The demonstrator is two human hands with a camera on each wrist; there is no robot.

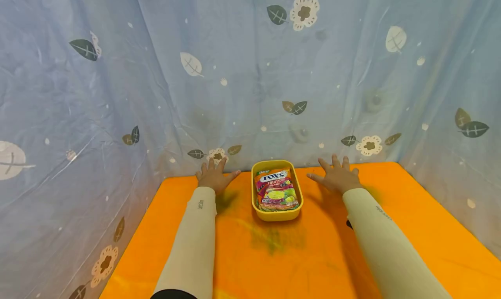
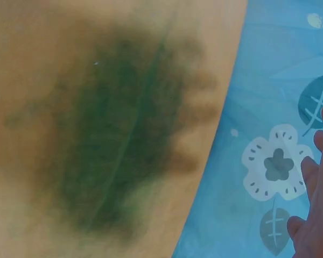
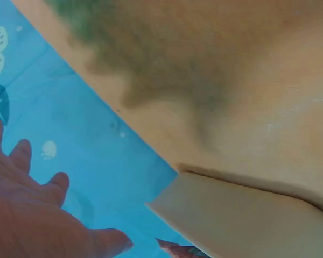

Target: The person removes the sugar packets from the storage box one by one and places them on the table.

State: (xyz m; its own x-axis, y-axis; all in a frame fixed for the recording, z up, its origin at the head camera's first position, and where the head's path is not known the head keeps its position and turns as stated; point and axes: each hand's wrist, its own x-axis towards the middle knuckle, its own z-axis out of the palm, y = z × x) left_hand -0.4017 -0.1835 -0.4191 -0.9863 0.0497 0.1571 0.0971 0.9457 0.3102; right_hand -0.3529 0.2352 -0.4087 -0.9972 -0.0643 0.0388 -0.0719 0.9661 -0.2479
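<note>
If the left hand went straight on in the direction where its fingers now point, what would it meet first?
Probably the blue curtain, around a printed white flower; nothing else shows between it and the left hand, though the gap's depth is unclear.

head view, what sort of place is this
Probably a small screened-off work area: leaf-and-flower patterned sheeting hangs on three sides of an orange tabletop, where a yellow container holding a Fox's candy bag stands. Anything beyond the sheeting is hidden.
</note>
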